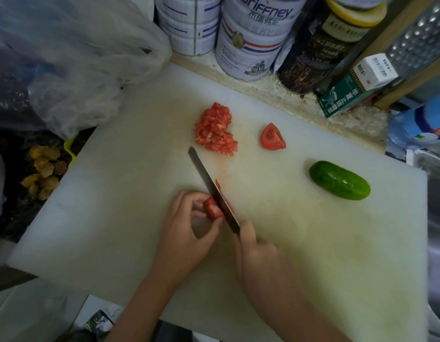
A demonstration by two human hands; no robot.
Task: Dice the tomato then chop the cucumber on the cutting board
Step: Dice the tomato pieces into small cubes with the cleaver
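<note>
A white cutting board point(115, 193) is lying on the table and taking up most of the view. The left hand point(189, 225) is resting on the board near its front edge, its fingers and thumb curled in and pinching a small tomato piece point(212, 209). The right hand point(258, 257) is gripping a knife point(209, 183) by the handle, which is hidden inside the closed fingers. The dark blade is running away from the person and to the left, its edge pressing against the right side of the tomato piece, and thin red slivers are clinging to the blade's right face.

Farther back on the board, a heap of diced tomato point(214, 130) is sitting just beyond the knife tip; a tomato wedge point(272, 138) is lying to the right of the heap, apart from it, cut face up. The whole cucumber point(339, 180) is lying on the board's right side, well apart from the hands, the knife and the tomato.

Behind the board, two white tins point(251, 40), a dark jar point(320, 45) and a green box point(342, 95) are standing on the table; a metal grater point(421, 38) is leaning at the far right. A crumpled plastic bag point(78, 58) is lying at the board's far left corner.
</note>
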